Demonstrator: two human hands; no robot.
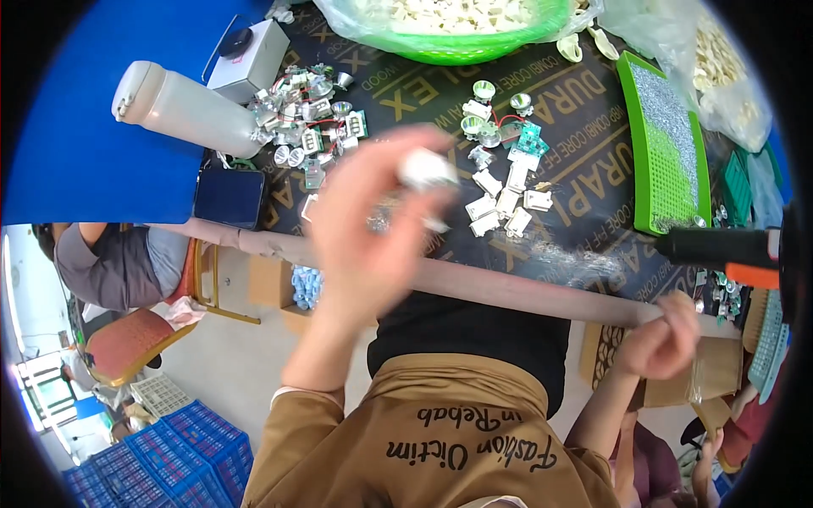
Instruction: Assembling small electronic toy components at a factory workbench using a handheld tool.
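Note:
My left hand, smeared by motion, is raised over the table between two groups of parts. Its thumb and fingers are closed on a small white plastic part, too blurred to make out fully. My right hand is at the table's front edge on the right, fingers curled together; what they hold, if anything, is hidden. Just above it, a black power tool with an orange section points left. White plastic housings lie right of my left hand, with reflector cups and green circuit boards behind them.
A pile of wired lamp parts lies at the left, beside a white bottle, a grey box with a black knob and a dark phone. A green basket of white pieces stands at the back. At right is a green tray of small metal pieces.

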